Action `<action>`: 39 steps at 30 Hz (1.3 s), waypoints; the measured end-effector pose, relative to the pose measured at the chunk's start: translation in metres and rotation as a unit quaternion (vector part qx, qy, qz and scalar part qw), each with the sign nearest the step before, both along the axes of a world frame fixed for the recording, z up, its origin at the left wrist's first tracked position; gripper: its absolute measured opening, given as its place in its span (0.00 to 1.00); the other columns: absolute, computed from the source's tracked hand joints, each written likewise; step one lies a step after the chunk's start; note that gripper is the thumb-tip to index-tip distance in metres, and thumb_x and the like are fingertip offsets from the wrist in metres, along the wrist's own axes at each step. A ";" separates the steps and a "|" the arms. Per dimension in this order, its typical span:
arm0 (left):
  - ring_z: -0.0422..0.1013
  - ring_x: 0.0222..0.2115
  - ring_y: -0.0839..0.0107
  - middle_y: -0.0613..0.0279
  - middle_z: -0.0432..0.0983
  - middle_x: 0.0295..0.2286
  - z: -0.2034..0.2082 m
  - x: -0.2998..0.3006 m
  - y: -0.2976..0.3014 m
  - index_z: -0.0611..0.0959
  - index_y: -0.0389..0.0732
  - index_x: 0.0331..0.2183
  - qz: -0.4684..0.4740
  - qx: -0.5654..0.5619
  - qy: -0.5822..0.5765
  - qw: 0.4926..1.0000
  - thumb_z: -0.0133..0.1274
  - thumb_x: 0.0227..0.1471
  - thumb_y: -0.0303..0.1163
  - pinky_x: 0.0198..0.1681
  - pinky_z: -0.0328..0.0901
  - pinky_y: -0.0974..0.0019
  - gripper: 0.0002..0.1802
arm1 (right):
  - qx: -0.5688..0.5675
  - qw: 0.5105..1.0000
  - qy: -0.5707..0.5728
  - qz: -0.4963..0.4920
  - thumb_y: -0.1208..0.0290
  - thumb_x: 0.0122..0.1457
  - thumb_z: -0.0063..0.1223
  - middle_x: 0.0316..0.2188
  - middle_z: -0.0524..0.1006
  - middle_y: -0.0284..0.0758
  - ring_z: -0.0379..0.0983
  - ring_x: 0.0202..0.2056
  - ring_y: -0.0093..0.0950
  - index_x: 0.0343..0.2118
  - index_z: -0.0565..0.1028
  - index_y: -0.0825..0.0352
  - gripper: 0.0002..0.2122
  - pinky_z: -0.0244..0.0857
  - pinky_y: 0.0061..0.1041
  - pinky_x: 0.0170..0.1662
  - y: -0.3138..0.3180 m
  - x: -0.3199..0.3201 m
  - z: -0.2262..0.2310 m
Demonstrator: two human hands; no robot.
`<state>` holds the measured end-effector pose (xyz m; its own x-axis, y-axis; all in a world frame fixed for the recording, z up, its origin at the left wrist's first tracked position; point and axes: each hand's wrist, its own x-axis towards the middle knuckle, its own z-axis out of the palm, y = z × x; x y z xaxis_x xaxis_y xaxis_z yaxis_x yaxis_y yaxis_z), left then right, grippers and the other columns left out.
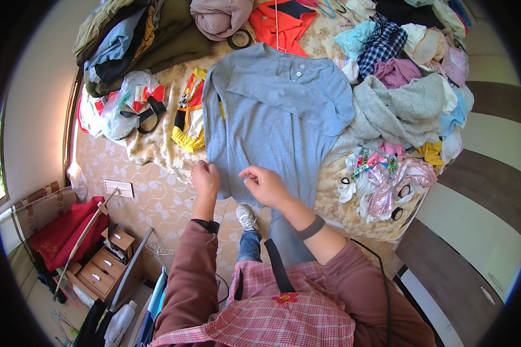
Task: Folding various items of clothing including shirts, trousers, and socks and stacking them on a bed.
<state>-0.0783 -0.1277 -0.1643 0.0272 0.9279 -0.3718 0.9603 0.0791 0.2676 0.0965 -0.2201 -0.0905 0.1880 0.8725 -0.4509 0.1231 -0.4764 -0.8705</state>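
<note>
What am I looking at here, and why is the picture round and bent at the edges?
It is one view from a wide fisheye camera worn on a person's head, looking down, so straight edges curve. No machine: two bare hands. The left hand and right hand grip the bottom hem of a grey-blue long-sleeved shirt spread flat on a bed with a patterned cover. Heaps of other clothes lie around it, and a yellow garment sits to its left.
</note>
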 end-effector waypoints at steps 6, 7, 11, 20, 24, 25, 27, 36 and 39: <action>0.67 0.24 0.53 0.51 0.69 0.21 0.076 0.027 -0.013 0.69 0.39 0.26 0.009 0.073 -0.256 0.964 0.49 0.46 0.26 0.29 0.62 0.57 0.04 | -0.012 0.981 0.168 -0.094 0.62 0.58 0.49 0.22 0.76 0.34 0.73 0.25 0.24 0.38 0.74 0.70 0.14 0.65 0.25 0.30 0.020 -0.029 -0.018; 0.67 0.24 0.53 0.51 0.69 0.21 0.092 0.031 -0.016 0.69 0.39 0.26 0.010 0.077 -0.256 0.964 0.49 0.46 0.26 0.29 0.62 0.57 0.04 | -0.012 0.969 0.203 -0.140 0.58 0.58 0.48 0.23 0.76 0.33 0.72 0.25 0.23 0.39 0.73 0.71 0.18 0.64 0.23 0.29 0.030 -0.036 -0.016; 0.69 0.32 0.62 0.62 0.72 0.27 0.157 0.048 -0.025 0.72 0.43 0.26 -0.367 0.168 -0.211 0.890 0.53 0.41 0.26 0.44 0.61 0.58 0.07 | -0.132 0.867 0.475 -0.077 0.52 0.58 0.48 0.35 0.74 0.33 0.72 0.33 0.22 0.46 0.68 0.67 0.22 0.67 0.24 0.36 0.046 -0.014 -0.003; 0.68 0.39 0.68 0.57 0.74 0.38 0.120 -0.001 -0.033 0.72 0.38 0.48 0.289 -0.204 -0.502 0.789 0.34 0.57 0.58 0.47 0.60 0.63 0.33 | -0.009 0.528 0.837 -0.143 0.60 0.64 0.34 0.42 0.74 0.43 0.73 0.43 0.35 0.50 0.66 0.72 0.20 0.66 0.38 0.50 0.041 -0.002 0.030; 0.71 0.33 0.77 0.63 0.75 0.32 0.127 0.036 -0.023 0.75 0.39 0.44 0.335 -0.339 -0.650 0.592 0.40 0.56 0.55 0.41 0.65 0.69 0.29 | -0.051 0.568 0.812 -0.122 0.62 0.63 0.36 0.45 0.73 0.45 0.71 0.46 0.40 0.51 0.66 0.74 0.20 0.64 0.40 0.52 0.029 -0.004 0.030; 0.71 0.33 0.77 0.63 0.75 0.32 0.112 0.028 -0.019 0.75 0.39 0.44 0.337 -0.335 -0.651 0.593 0.40 0.56 0.55 0.41 0.65 0.69 0.29 | -0.053 0.567 0.814 -0.119 0.62 0.63 0.36 0.45 0.73 0.45 0.71 0.46 0.40 0.51 0.66 0.74 0.20 0.64 0.40 0.52 0.027 -0.008 0.031; 0.69 0.23 0.83 0.71 0.72 0.23 0.071 -0.009 -0.008 0.79 0.43 0.32 0.329 -0.409 -0.631 0.571 0.50 0.53 0.48 0.26 0.65 0.77 0.17 | -0.090 0.616 0.775 -0.108 0.65 0.61 0.37 0.46 0.73 0.46 0.71 0.47 0.41 0.50 0.66 0.75 0.20 0.63 0.37 0.53 0.024 -0.022 0.035; 0.67 0.16 0.80 0.63 0.70 0.19 0.129 0.044 0.021 0.75 0.38 0.25 0.255 -0.251 -0.600 0.716 0.50 0.50 0.31 0.31 0.73 0.64 0.07 | -0.137 0.891 0.375 -0.214 0.76 0.50 0.49 0.34 0.76 0.37 0.72 0.36 0.26 0.40 0.72 0.69 0.13 0.66 0.26 0.41 -0.003 -0.007 0.028; 0.69 0.17 0.75 0.61 0.72 0.21 0.123 0.044 0.022 0.75 0.36 0.28 0.288 -0.245 -0.587 0.716 0.49 0.51 0.33 0.29 0.73 0.63 0.09 | -0.088 0.871 0.401 -0.269 0.75 0.53 0.47 0.33 0.75 0.34 0.71 0.32 0.25 0.44 0.69 0.69 0.14 0.66 0.23 0.36 -0.005 -0.003 0.033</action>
<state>-0.0341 -0.1056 -0.0411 0.2535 0.6766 -0.6913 -0.1326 0.7322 0.6680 0.0938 -0.2254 -0.0574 0.1115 0.6588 -0.7440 -0.7740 -0.4119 -0.4808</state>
